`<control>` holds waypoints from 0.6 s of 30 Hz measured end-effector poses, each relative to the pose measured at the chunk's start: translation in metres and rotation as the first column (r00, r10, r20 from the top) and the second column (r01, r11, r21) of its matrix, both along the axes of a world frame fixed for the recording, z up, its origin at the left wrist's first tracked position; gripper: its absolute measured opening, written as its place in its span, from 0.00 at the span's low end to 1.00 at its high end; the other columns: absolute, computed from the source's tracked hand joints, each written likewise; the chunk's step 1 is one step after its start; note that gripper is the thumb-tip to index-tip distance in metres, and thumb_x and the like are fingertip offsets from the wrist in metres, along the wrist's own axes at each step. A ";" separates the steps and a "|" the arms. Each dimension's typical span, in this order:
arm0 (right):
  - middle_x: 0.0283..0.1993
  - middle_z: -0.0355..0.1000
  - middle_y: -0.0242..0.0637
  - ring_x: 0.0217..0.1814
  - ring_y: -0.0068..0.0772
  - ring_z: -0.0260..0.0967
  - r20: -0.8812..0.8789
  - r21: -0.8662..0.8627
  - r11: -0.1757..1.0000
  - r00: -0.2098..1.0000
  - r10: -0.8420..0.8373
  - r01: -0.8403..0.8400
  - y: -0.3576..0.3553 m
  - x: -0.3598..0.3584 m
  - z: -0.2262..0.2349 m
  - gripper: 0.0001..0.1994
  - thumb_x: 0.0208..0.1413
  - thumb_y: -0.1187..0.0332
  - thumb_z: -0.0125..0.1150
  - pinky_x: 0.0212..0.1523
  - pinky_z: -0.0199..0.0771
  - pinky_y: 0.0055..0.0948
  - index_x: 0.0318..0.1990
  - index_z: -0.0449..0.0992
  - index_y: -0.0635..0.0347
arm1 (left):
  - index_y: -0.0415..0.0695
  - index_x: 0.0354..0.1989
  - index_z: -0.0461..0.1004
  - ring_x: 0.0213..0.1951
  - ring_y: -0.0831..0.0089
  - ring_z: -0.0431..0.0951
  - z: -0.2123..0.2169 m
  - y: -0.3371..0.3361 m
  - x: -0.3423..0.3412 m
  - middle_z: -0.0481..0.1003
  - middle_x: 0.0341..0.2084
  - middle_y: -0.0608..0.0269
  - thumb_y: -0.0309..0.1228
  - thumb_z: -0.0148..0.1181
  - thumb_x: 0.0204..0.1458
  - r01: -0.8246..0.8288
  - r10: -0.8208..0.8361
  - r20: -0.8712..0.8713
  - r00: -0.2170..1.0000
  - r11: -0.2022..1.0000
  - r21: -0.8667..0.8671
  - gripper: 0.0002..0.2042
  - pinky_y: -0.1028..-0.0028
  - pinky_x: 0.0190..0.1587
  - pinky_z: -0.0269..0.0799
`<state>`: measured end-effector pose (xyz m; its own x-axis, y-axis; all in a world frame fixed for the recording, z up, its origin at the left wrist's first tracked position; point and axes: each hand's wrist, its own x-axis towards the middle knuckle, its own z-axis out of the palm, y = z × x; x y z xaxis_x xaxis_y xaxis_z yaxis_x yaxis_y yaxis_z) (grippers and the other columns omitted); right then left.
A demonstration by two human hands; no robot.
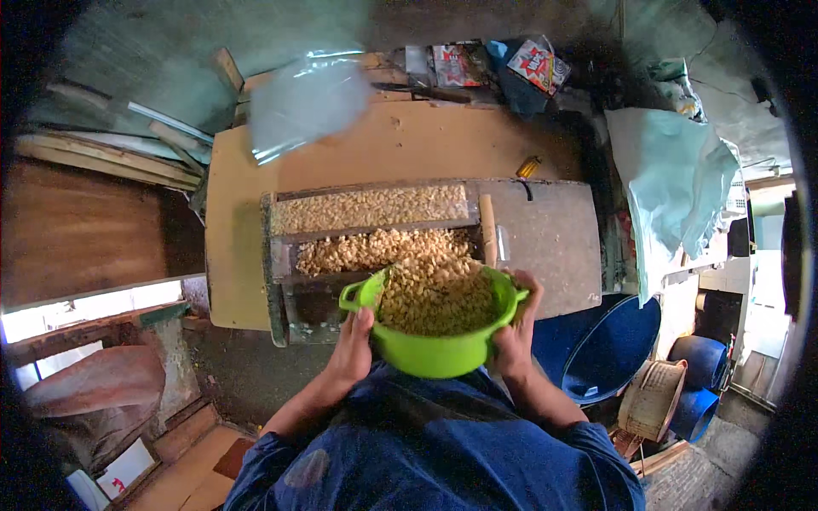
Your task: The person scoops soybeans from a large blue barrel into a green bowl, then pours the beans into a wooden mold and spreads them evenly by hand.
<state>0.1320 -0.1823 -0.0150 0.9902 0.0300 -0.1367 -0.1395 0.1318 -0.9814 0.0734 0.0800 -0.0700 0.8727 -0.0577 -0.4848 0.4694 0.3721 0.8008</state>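
Observation:
A bright green plastic bowl (434, 351) heaped with small pale yellow-brown pieces (434, 298) is held between both hands, close to my chest. My left hand (352, 345) grips the bowl's left handle and wall. My right hand (515, 332) clasps its right rim and side. Just beyond the bowl stands a long wooden tray (271, 255) with dividers: its far compartment (371, 207) and middle compartment (375, 249) hold the same pieces, and the bowl's far edge reaches over the middle one. The near compartment (311, 302) looks dark.
The tray rests on a light wooden board (392, 140) and a grey board (550, 247). A clear plastic bag (302, 102) lies at the back left, printed packets (498, 64) behind. A pale cloth (673, 183) hangs right; blue tubs (601, 349) and a woven basket (652, 399) sit below.

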 end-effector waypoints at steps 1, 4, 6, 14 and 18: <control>0.65 0.53 0.45 0.69 0.42 0.52 0.002 0.019 0.999 1.000 -0.028 0.028 0.003 0.001 0.003 0.59 0.41 0.32 0.71 0.69 0.54 0.44 0.70 0.41 0.59 | 0.42 0.71 0.54 0.66 0.60 0.65 -0.014 -0.001 0.001 0.62 0.68 0.55 0.61 0.49 0.59 -0.018 0.018 -0.041 0.999 1.000 -0.016 0.41 0.58 0.68 0.61; 0.65 0.53 0.45 0.68 0.42 0.53 0.064 0.029 0.997 0.995 -0.078 0.076 -0.001 -0.002 0.008 0.58 0.42 0.33 0.71 0.69 0.55 0.43 0.69 0.42 0.59 | 0.41 0.70 0.56 0.64 0.59 0.67 -0.005 -0.017 0.004 0.64 0.66 0.54 0.62 0.48 0.59 -0.056 0.057 0.029 0.998 0.998 -0.012 0.40 0.58 0.67 0.62; 0.64 0.54 0.45 0.68 0.41 0.54 0.117 0.026 0.996 0.990 -0.083 0.081 -0.006 -0.003 0.005 0.58 0.42 0.34 0.71 0.68 0.55 0.43 0.69 0.43 0.59 | 0.41 0.69 0.57 0.63 0.59 0.69 -0.004 -0.019 0.001 0.66 0.65 0.54 0.62 0.47 0.60 -0.051 0.045 0.113 0.993 0.998 0.044 0.40 0.58 0.66 0.64; 0.64 0.53 0.45 0.67 0.42 0.53 0.080 -0.008 1.000 0.997 0.018 -0.018 0.003 -0.004 -0.005 0.56 0.44 0.36 0.72 0.68 0.55 0.45 0.68 0.42 0.57 | 0.44 0.70 0.56 0.64 0.58 0.68 -0.004 0.000 -0.013 0.66 0.65 0.55 0.63 0.47 0.60 -0.067 0.068 -0.069 0.995 0.998 0.012 0.40 0.56 0.65 0.64; 0.65 0.52 0.46 0.69 0.44 0.52 0.067 0.038 0.995 0.993 0.093 -0.095 0.022 0.008 0.006 0.57 0.43 0.37 0.73 0.70 0.53 0.46 0.68 0.41 0.57 | 0.46 0.70 0.56 0.65 0.58 0.66 -0.005 0.019 -0.025 0.64 0.66 0.56 0.63 0.49 0.58 -0.168 0.163 -0.055 0.985 0.982 -0.089 0.40 0.55 0.66 0.63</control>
<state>0.1395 -0.1602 -0.0088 0.9895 0.1275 -0.0684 -0.0887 0.1614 -0.9829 0.0485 0.0986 -0.0751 0.8504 0.0388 -0.5247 0.4313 0.5197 0.7375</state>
